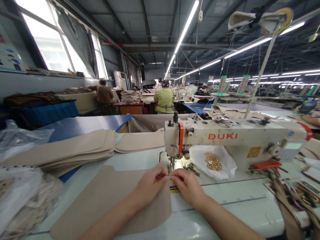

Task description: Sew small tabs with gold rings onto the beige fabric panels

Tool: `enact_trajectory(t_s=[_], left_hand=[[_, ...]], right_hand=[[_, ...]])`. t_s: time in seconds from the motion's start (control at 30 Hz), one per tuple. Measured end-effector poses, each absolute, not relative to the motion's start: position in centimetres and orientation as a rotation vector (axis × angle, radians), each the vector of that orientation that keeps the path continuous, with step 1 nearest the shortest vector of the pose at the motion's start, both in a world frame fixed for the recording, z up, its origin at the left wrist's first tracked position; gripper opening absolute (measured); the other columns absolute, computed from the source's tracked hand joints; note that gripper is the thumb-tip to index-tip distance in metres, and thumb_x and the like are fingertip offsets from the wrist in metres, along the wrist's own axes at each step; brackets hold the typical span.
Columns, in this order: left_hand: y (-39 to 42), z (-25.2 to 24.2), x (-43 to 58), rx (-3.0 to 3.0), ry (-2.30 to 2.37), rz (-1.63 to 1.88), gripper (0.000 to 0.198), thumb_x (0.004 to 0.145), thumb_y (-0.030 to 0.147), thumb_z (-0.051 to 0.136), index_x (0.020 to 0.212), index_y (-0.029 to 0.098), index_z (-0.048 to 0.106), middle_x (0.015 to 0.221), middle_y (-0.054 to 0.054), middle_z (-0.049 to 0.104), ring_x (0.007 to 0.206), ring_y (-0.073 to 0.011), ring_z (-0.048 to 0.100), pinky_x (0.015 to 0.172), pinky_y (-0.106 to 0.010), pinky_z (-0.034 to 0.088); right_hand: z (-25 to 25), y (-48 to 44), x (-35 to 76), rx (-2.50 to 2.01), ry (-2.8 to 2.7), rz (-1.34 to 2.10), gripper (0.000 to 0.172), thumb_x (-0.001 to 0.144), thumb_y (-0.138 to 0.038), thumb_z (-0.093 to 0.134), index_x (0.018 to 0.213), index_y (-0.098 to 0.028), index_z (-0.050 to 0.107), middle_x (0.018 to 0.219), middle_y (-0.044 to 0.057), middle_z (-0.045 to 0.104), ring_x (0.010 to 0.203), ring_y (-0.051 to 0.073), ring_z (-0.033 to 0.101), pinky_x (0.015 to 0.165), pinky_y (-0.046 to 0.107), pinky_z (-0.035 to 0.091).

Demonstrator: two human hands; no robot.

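A white sewing machine marked DUKI stands on the pale green table, its needle area lit. In front of the needle, my left hand and my right hand nearly meet, each with thumb and fingers pinched. Whatever small item lies between the fingertips is too small to name. Under my left hand and forearm lies a large flat beige piece, its right edge near the needle. Behind my right hand, gold-coloured metal rings rest on a white sheet beneath the machine arm.
Stacked beige pieces lie at the left, with another beige stack behind the needle. Plastic bags sit at the left edge. Straps and metal parts fill the right side. People sit farther back.
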State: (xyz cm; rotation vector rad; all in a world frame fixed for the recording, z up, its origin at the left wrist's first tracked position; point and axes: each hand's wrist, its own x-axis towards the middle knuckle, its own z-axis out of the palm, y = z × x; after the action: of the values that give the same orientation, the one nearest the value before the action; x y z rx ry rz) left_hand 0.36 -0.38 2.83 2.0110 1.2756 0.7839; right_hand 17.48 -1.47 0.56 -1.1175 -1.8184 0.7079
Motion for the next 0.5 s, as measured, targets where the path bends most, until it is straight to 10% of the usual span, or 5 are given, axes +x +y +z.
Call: enact_trajectory(t_s=[0.5], left_hand=[[-0.6,-0.2,-2.5,2.572,1.326,0.853,0.023,0.083,0.024,0.050,0.104,0.018,0.056,0.108,-0.009,0.061,0.104,-0.0249,0.054,0.092,-0.045,0.045]], right_hand=[[0.9,1.1,15.6,-1.420,-1.580,1.221,0.021,0.068,-0.003,0.053,0.053,-0.017,0.056,0.044,-0.007,0.052,0.038,0.007,0.048,0.040,0.016,0.035]])
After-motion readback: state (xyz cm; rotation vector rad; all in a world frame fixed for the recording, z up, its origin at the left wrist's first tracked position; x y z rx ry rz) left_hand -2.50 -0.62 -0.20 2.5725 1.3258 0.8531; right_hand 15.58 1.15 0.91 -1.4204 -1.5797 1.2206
